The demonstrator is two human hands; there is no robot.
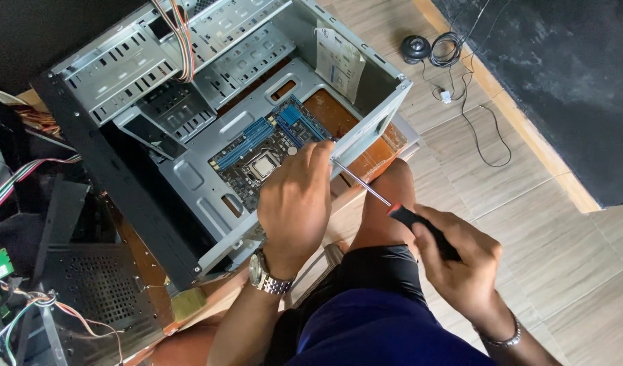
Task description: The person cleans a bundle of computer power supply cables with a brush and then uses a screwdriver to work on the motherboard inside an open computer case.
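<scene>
An open grey computer case lies on its side with a blue-slotted motherboard inside. My left hand, with a metal wristwatch, reaches over the case's near wall and rests on the motherboard's edge, fingers curled by the screwdriver's tip. My right hand grips the black and red handle of a screwdriver, whose thin metal shaft points up-left toward the case wall beside my left fingers. The tip is hidden behind my left hand.
A black side panel and perforated metal part with loose coloured wires lie at the left. A ribbon cable hangs in the case's drive bays. A small black round device with a coiled cable sits on the tiled floor. My knee is below the case.
</scene>
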